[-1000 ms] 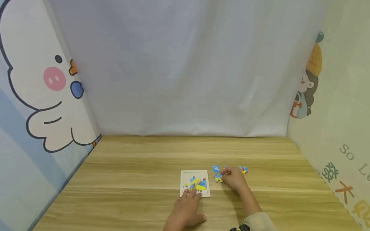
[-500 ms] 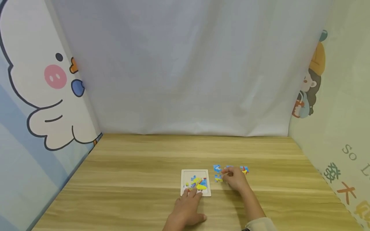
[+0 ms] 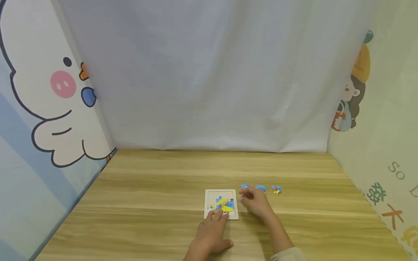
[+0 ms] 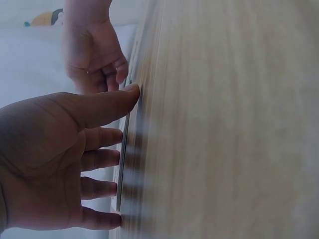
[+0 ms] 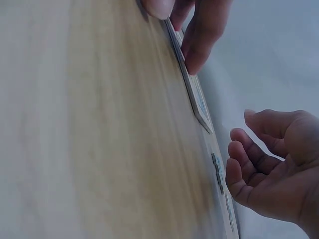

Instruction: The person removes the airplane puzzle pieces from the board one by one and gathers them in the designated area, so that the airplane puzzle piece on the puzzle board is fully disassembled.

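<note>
My left hand [image 3: 210,232] rests its fingers on the near edge of a small framed puzzle board [image 3: 222,192]. An airplane picture in yellow, blue and red partly fills the board. My right hand [image 3: 256,202] hovers just right of the board, thumb and forefinger bent toward it. In the right wrist view its thumb and fingers are loosely curled, with nothing visible between them. A puzzle piece [image 5: 218,173] lies on the table close by its fingertips. Behind that hand sit a partly covered blue piece [image 3: 245,186], another blue piece [image 3: 261,188] and a blue-red-yellow piece [image 3: 277,190].
The wooden table [image 3: 156,181] runs back to a pale grey curtain [image 3: 209,90]. A wall panel with a white cartoon bird [image 3: 39,83] stands on the left, and a cream panel with a cartoon figure [image 3: 351,94] on the right.
My right hand has moved left toward the board and now covers the spot of the near yellow-and-blue piece. The left hand stays put. The head view has shifted slightly.
</note>
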### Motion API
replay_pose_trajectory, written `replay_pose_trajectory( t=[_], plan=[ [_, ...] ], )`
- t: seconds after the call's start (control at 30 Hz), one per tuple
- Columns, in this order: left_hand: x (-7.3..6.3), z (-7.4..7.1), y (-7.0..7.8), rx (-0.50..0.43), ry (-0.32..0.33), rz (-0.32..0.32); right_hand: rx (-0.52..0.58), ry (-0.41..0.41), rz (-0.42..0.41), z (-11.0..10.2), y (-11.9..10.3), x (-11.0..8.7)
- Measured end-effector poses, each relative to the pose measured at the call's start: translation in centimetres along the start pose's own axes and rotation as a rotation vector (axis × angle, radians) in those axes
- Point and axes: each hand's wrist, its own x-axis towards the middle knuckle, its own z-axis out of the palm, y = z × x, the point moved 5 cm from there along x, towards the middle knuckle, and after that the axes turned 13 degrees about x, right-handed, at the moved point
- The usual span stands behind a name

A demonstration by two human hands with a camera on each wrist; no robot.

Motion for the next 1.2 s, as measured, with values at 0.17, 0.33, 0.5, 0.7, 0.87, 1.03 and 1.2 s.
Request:
replay_pose_trajectory(
  t=[0.17,0.33,0.5,0.7,0.87,1.03,1.2],
  plan=[
    [-0.2,-0.3,0.0,0.006,-0.006,0.006,0.038,-0.068,-0.019,1.6,-0.3,0.3],
    [-0.2,-0.2,0.3,0.003,-0.030,0.006,0.105,-0.150,0.058,2.7,0.2,0.6],
    [0.1,-0.2,0.4,0.004,-0.026,0.009,-0.011,-0.249,0.036,3.6,-0.1,1.1],
    [0.2,-0.5,0.2,0.002,-0.039,0.014,-0.122,-0.327,0.032,4.6,-0.3,2.3],
    [0.1,-0.5,0.1,0.003,-0.064,0.027,-0.163,-0.364,0.056,5.2,0.0,2.7],
    [0.2,-0.6,0.0,0.031,-0.047,0.022,-0.249,-0.379,0.044,5.5,-0.5,2.9],
    [0.1,-0.5,0.0,0.014,-0.057,0.023,-0.260,-0.383,0.056,5.7,-0.6,2.7]
  ],
)
